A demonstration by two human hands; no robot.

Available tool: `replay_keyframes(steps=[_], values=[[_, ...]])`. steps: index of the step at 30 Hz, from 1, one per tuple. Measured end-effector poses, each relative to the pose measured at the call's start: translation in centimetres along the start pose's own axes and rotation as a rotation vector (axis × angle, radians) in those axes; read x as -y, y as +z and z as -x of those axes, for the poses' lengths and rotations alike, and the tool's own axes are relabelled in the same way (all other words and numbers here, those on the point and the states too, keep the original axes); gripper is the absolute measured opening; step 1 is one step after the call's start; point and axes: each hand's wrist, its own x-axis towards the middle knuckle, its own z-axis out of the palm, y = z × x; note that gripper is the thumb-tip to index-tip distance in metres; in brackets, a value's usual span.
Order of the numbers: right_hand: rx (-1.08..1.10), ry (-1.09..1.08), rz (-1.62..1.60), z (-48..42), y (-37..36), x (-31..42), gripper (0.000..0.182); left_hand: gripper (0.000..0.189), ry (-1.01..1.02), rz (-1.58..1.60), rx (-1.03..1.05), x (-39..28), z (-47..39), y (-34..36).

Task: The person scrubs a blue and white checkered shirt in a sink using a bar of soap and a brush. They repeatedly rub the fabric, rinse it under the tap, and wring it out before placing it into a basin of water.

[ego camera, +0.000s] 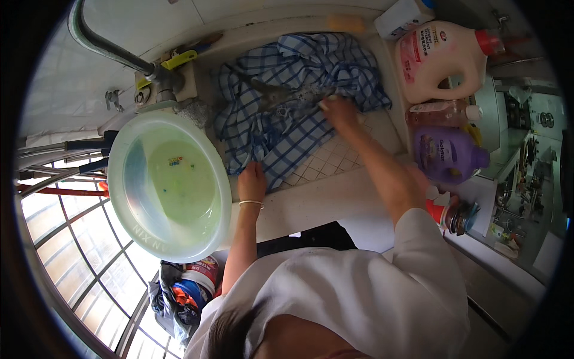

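A wet blue-and-white checked cloth [309, 67] lies crumpled over a laundry sink with a crosshatched washboard surface [332, 157], with suds near its middle. My left hand [252, 179], a light bangle on its wrist, grips the cloth's near left edge. Over the cloth's right part is my right hand [338, 112], slightly blurred, with fingers curled around a small pale object that may be a brush or a bar of soap; its kind is not clear.
A pale green plastic basin [224, 179] stands at the left, below a metal pipe [121, 56]. Along the right side are a large laundry detergent bottle [430, 58], a clear pink bottle [435, 113] and a purple bottle [444, 152]. A yellowish block [345, 22] sits on the far ledge.
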Motion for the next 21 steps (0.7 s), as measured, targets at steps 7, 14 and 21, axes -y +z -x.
replay_keyframes(steps=[7, 14, 21], values=[[-0.033, -0.091, 0.045, 2.2, -0.1, 3.3, 0.021, 0.023, -0.024, 0.05, -0.008, 0.0, -0.1, -0.4], [-0.023, -0.143, 0.239, 1.3, -0.5, 0.4, 0.02, 0.021, -0.08, 0.063, 0.04, 0.5, 0.2, -0.7], [-0.461, 0.015, 0.715, -1.9, -9.4, -4.7, 0.017, 0.021, -0.062, -0.088, 0.035, -1.7, 0.3, -1.0]])
